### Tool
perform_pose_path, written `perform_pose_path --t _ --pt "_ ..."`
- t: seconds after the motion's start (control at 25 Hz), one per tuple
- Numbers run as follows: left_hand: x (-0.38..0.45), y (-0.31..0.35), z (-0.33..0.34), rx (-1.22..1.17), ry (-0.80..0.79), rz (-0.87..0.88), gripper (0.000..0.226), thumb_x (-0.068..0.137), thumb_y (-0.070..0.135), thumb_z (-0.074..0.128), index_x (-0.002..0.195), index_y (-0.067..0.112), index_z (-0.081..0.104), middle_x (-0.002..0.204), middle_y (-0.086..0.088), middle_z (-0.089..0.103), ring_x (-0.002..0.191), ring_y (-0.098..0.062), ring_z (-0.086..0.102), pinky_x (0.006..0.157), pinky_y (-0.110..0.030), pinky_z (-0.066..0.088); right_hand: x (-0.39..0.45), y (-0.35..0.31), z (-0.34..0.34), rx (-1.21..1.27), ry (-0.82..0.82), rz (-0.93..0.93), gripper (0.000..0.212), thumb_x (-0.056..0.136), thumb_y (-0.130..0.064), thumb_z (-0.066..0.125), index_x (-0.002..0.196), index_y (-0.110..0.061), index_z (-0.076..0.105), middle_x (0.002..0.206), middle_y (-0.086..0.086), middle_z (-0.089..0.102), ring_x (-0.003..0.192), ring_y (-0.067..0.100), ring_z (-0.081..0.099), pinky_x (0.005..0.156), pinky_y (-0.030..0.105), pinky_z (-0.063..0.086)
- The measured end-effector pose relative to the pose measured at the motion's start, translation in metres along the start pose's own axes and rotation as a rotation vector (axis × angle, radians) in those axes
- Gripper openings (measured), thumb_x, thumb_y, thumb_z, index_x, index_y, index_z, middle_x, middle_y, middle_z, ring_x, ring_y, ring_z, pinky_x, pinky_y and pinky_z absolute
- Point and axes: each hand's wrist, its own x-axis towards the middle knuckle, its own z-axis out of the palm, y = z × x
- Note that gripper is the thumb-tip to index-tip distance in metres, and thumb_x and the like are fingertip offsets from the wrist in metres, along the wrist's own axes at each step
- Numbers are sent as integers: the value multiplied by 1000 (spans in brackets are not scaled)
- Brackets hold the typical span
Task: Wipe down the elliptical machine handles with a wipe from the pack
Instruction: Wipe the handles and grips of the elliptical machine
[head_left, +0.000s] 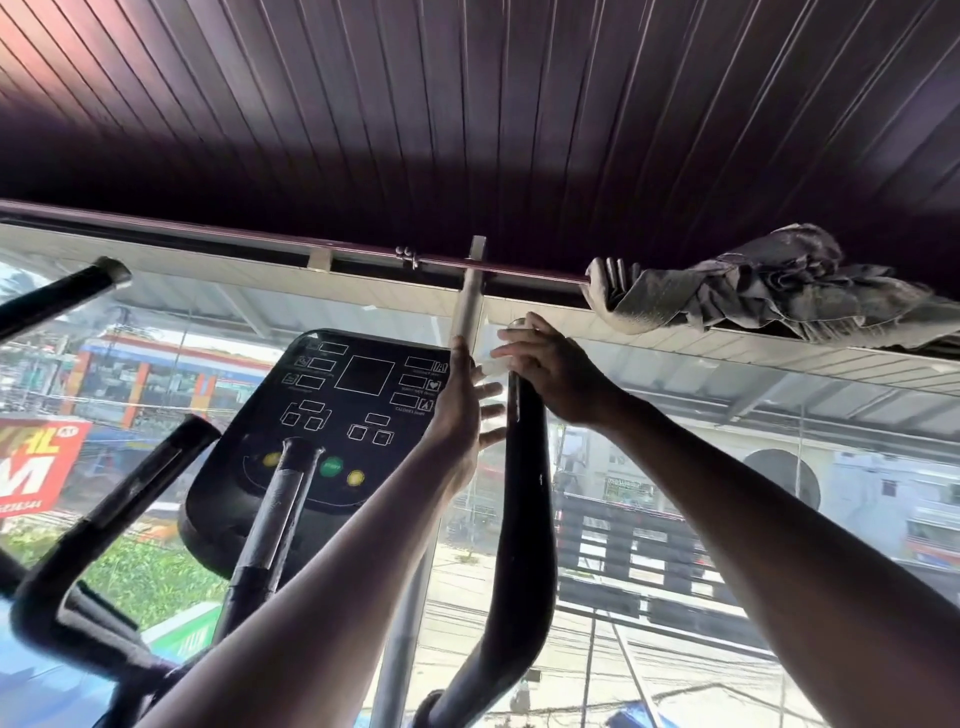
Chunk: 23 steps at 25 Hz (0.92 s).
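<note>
Head view looks up at a black elliptical machine by a big window. Both arms reach up to the top of the right handle, a tall black bar that bends near the bottom. Left hand is just left of the bar, with its fingers straight and spread wide, holding nothing. Right hand sits on the top end of the bar, fingers laid over it. A small white wipe peeks out under those fingers, pressed on the handle. How tightly the fingers curl around it is hard to tell.

To the left is the black console with a dark screen and green and yellow buttons. A short grip stands in front of it. Further left, the left handle pokes up toward the ceiling. The ceiling is dark wood strips. A grey bunched-up cloth hangs on a rail at the top right. Shops and a red sign show outside, far away.
</note>
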Motion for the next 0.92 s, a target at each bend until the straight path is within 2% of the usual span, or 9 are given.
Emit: perform_pose_path --t 0.08,0.2,0.24,0.32,0.44,0.64,0.72,0.84,0.92 --pt "-2 2 -1 8 -5 7 78 95 67 14 144 12 42 145 -16 46 109 -23 49 64 -30 44 0 -9 2 -11 -29 36 45 89 -35 34 114 -17 68 139 -1 55 144 15 23 112 55 24" --pt "-1 4 -5 -2 -4 14 79 95 67 14 144 11 41 146 -17 45 109 -22 49 66 -30 43 -36 -22 4 80 -44 -120 23 90 -20 49 88 -15 72 113 -1 66 120 -16 36 107 39 30" --pt "-2 4 -6 -4 -6 13 80 95 67 14 144 10 41 146 -18 46 107 -22 49 66 -30 43 -44 -22 4 127 -34 -163 21 90 -17 51 87 -17 72 112 -2 65 115 -16 40 105 37 33" --pt "-3 4 -6 4 -13 12 79 96 67 14 144 10 41 145 -18 47 105 -21 50 66 -30 44 -36 -15 0 132 9 -159 28 93 -20 44 98 -17 71 121 2 64 120 2 49 106 40 38" --pt "-5 4 -3 10 -27 4 79 96 67 14 144 11 42 144 -18 47 107 -24 50 66 -31 45 -8 -12 -8 15 -22 31 45 92 -31 32 117 -16 65 140 1 52 142 19 29 113 51 28" --pt "-6 3 -6 -10 -38 -12 80 94 69 14 144 13 43 148 -17 44 105 -19 48 81 -36 43 -58 -39 6 122 -9 -101 23 86 -20 50 81 -13 71 105 -3 66 117 12 49 100 31 36" --pt "-8 4 -4 -21 -46 -10 79 95 69 14 143 13 43 148 -17 44 106 -18 49 85 -37 41 -54 -32 6 94 12 -135 26 90 -21 47 89 -12 72 107 0 67 111 11 52 99 29 38" --pt "-12 5 -1 -20 -83 5 78 96 66 11 139 13 48 144 -17 48 92 -13 55 69 -30 45 -17 -21 -3 9 -18 28 40 94 -28 36 112 -12 68 129 6 61 126 19 49 106 41 38" --pt "-12 4 -4 -23 -78 2 79 95 67 11 140 13 48 142 -17 49 88 -13 56 67 -31 45 -12 -23 -1 33 -33 69 36 95 -23 39 112 -8 67 130 10 59 127 21 48 106 35 37"
